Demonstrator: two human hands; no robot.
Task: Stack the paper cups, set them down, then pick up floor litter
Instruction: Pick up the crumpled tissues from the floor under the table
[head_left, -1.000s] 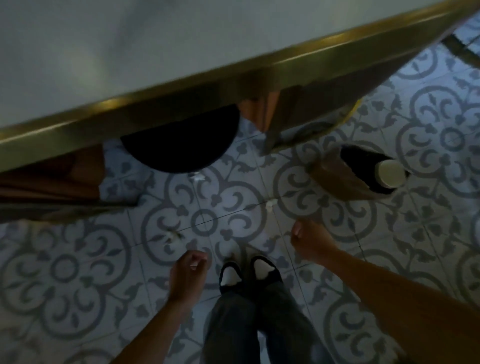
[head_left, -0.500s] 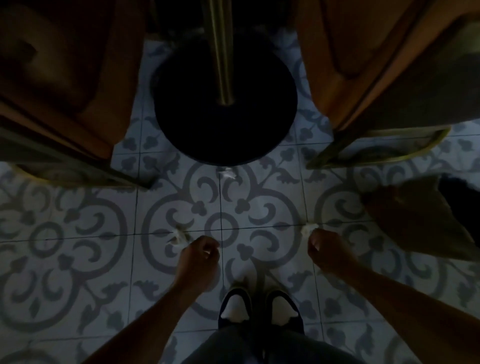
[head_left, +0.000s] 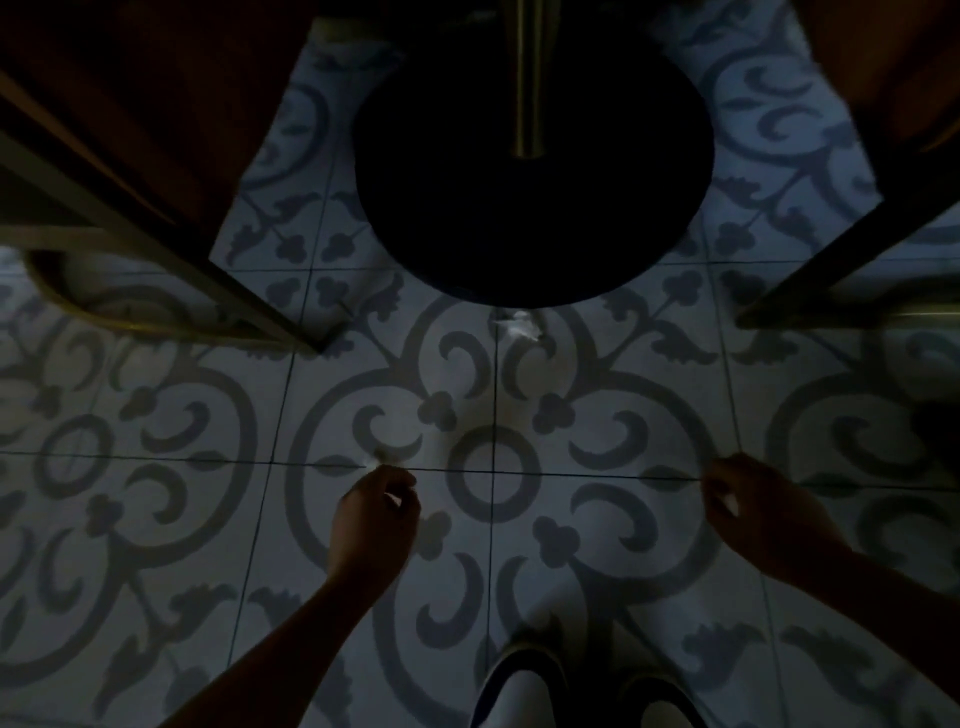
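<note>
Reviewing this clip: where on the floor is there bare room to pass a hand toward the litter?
Bare tile lies between the left hand and right hand, up to the white scrap at the round table base. Chair legs crowd both sides; shoes block the near edge.

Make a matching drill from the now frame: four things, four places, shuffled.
Things:
1. left hand
2. right hand
3. white scrap
4. table base

Places:
A. just below the dark round base
B. top centre, under the brass post
C. at a small scrap left of the ring motif
D. right of the ring motif

Pairs: 1-C, 2-D, 3-A, 4-B
</note>
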